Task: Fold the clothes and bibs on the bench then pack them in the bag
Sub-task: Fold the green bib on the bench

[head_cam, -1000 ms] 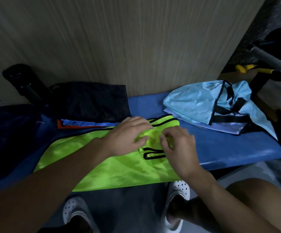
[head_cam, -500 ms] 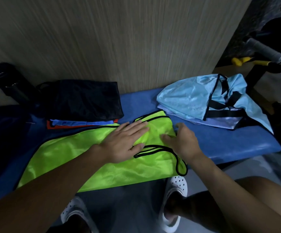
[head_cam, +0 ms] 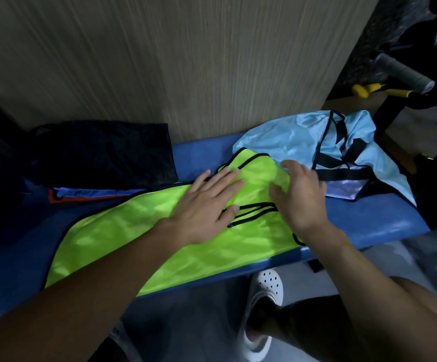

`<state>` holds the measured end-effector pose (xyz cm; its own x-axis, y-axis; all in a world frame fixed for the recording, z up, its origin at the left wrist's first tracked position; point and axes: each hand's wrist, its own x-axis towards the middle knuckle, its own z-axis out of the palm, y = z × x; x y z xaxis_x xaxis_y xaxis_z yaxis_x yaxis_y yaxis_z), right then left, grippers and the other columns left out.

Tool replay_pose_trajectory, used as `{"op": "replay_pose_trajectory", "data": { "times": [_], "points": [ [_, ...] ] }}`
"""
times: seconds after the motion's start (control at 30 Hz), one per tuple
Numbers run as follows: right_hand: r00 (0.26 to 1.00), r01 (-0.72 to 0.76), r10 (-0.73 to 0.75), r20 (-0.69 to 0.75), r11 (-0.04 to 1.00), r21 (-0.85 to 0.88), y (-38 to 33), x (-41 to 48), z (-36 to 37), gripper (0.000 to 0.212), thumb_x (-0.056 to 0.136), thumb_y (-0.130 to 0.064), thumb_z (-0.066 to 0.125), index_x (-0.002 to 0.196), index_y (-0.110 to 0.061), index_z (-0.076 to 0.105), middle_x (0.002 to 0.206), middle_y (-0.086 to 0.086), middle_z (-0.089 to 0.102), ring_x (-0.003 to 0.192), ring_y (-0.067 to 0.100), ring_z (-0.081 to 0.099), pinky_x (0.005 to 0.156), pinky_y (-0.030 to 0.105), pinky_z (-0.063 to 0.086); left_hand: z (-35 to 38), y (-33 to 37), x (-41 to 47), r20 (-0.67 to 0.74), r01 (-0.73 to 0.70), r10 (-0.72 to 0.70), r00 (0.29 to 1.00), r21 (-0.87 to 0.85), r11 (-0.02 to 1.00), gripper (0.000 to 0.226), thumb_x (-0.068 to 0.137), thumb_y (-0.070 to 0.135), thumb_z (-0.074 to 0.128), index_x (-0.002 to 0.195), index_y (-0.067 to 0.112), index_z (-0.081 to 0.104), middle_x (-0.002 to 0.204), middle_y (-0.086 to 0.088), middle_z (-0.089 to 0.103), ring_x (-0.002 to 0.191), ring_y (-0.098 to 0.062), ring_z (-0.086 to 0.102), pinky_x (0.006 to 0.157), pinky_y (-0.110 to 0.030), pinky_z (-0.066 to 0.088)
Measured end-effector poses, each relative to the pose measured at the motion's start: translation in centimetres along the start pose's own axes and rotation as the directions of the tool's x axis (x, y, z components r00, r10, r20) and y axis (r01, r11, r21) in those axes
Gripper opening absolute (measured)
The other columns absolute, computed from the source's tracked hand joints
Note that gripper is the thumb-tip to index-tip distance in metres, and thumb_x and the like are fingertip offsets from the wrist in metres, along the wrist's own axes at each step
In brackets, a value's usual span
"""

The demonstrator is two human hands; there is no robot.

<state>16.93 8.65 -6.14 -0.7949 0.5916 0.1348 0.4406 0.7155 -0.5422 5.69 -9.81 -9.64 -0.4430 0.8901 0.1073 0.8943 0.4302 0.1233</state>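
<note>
Bib point(head_cam: 175, 239) lies lengthwise along bench point(head_cam: 384, 223), left hand point(head_cam: 207, 205) flat, right hand point(head_cam: 298, 194) pinching it.

Single head-worn view, wide-angle, looking forward and steeply down onto the blue bench point(head_cam: 384, 226) from the near side, above its front edge. Close in: both forearms enter from the bottom edge and reach to mid-frame over the bench. Behind the bench, a wood-grain wall panel point(head_cam: 186, 61) fills the upper frame, bowed by the lens. Below the bench's front edge, floor and a white clog point(head_cam: 265, 286) seen almost straight down. Right of the bench, dim equipment at the frame edge. No second view.
</note>
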Motion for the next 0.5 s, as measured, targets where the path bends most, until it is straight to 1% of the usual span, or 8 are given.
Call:
{"op": "replay_pose_trajectory", "data": {
  "times": [0.07,0.1,0.17,0.23,0.3,0.4,0.47,0.5],
  "points": [
    [0.977,0.18,-0.197,-0.077,0.966,-0.186,-0.3,-0.7,-0.1,0.048,0.086,-0.032,0.066,0.13,-0.016,0.054,0.128,0.007,0.053,0.119,0.032,0.044,0.095,0.047,0.033,-0.5,0.6,-1.2,-0.062,-0.005,0.006,0.998,0.011,1.0,0.06,0.102,0.047,0.024,0.157,0.023,0.026,0.167,0.005,0.012,0.154,-0.008,0.001,0.125,-0.043,0.007],
    [0.953,0.275,-0.297,-0.066,0.933,-0.233,-0.5,-1.1,0.0,0.047,0.087,-0.035,0.064,0.13,-0.017,0.056,0.131,0.006,0.052,0.122,0.031,0.044,0.096,0.048,0.033,-0.6,0.8,-2.1,-0.069,-0.01,0.011,0.998,0.017,1.0,0.06,0.103,0.046,0.025,0.157,0.021,0.027,0.167,0.004,0.014,0.154,-0.009,0.002,0.125,-0.042,0.007],
    [0.905,0.416,-0.423,0.042,0.861,-0.292,-0.5,-2.0,1.0,0.047,0.09,-0.043,0.052,0.13,-0.02,0.057,0.137,0.003,0.053,0.127,0.029,0.046,0.1,0.049,0.034,-0.7,0.7,-3.9,-0.032,-0.019,0.021,0.999,0.038,0.999,0.06,0.103,0.047,0.024,0.158,0.021,0.026,0.167,0.003,0.014,0.154,-0.01,0.001,0.125,-0.041,0.007],
    [0.887,0.461,-0.418,0.194,0.821,-0.337,-0.3,-2.8,2.3,0.055,0.091,-0.051,0.039,0.132,-0.02,0.057,0.141,0.003,0.053,0.133,0.028,0.046,0.105,0.053,0.033,-0.4,0.1,-5.1,0.048,-0.013,0.011,0.999,0.056,0.998,0.062,0.103,0.049,0.019,0.159,0.024,0.019,0.167,0.004,0.008,0.153,-0.009,-0.004,0.125,-0.041,0.006],
    [0.879,0.467,-0.382,0.285,0.808,-0.359,0.0,-3.2,3.1,0.059,0.09,-0.054,0.034,0.13,-0.018,0.06,0.142,0.004,0.054,0.134,0.029,0.046,0.106,0.058,0.033,0.1,-0.4,-5.4,0.112,0.008,-0.015,0.994,0.063,0.998,0.063,0.101,0.051,0.013,0.16,0.027,0.01,0.168,0.006,0.0,0.152,-0.007,-0.01,0.125,-0.041,0.005],
    [0.884,0.458,-0.375,0.279,0.815,-0.355,-0.7,-3.2,3.0,0.053,0.09,-0.052,0.045,0.128,-0.018,0.06,0.139,0.003,0.055,0.134,0.029,0.046,0.106,0.061,0.03,-0.5,-0.2,-5.6,0.084,0.042,-0.045,0.995,0.027,0.999,0.064,0.1,0.052,0.014,0.16,0.029,0.012,0.167,0.007,0.003,0.153,-0.006,-0.008,0.125,-0.039,0.004],
    [0.884,0.462,-0.403,0.237,0.831,-0.309,-2.0,-3.3,2.5,0.051,0.087,-0.048,0.054,0.128,-0.018,0.059,0.135,0.001,0.057,0.132,0.028,0.047,0.107,0.06,0.03,-1.7,-0.1,-6.7,0.007,0.083,-0.082,0.997,-0.032,0.996,0.062,0.101,0.048,0.021,0.158,0.026,0.023,0.166,0.004,0.015,0.154,-0.009,0.003,0.125,-0.038,0.008],
    [0.878,0.473,-0.424,0.222,0.839,-0.268,-3.0,-3.5,2.3,0.05,0.087,-0.048,0.052,0.127,-0.019,0.059,0.133,0.0,0.058,0.13,0.026,0.047,0.107,0.057,0.03,-2.4,-0.2,-7.9,-0.049,0.116,-0.119,0.992,-0.062,0.991,0.06,0.101,0.046,0.026,0.156,0.023,0.031,0.164,0.002,0.024,0.153,-0.013,0.013,0.124,-0.037,0.013]
  ]
}}
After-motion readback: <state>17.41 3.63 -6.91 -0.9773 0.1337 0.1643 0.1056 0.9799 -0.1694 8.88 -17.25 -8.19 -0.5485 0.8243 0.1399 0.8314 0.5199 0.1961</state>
